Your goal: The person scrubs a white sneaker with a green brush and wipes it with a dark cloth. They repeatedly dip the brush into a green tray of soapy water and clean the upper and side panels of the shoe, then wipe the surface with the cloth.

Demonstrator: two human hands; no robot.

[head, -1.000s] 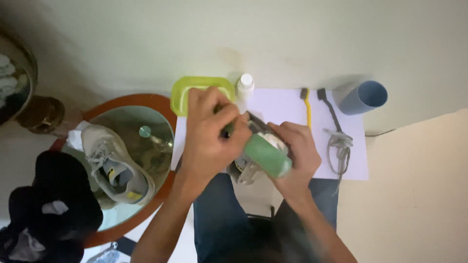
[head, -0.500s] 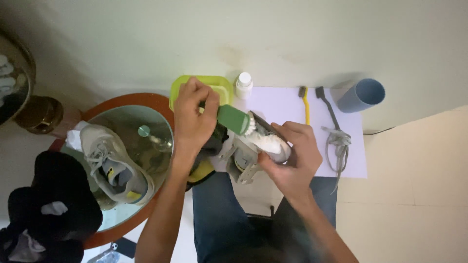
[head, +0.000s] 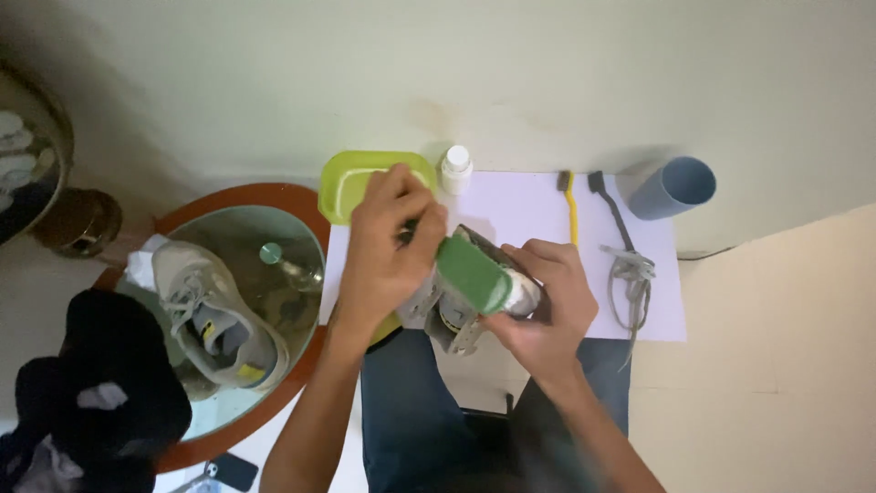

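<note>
My left hand (head: 388, 251) grips the handle of a green-backed brush (head: 473, 272) and presses it against a grey sneaker (head: 456, 315). My right hand (head: 543, 306) wraps around that sneaker from the right and holds it above my lap. Both hands are over the near edge of a white sheet (head: 520, 215) on the floor. The brush bristles and most of the sneaker are hidden by my hands.
A lime-green tray (head: 351, 178) and a white bottle (head: 455, 169) sit by the sheet's far left corner. A yellow brush (head: 571, 205), a black brush (head: 610, 208), grey laces (head: 631, 288) and a blue cup (head: 672, 187) lie right. A second sneaker (head: 214, 315) rests on a round glass table (head: 292, 365).
My left hand swung the brush up toward the tray, then back down and right onto the sneaker. My right hand kept hold of the sneaker and shifted slightly.
</note>
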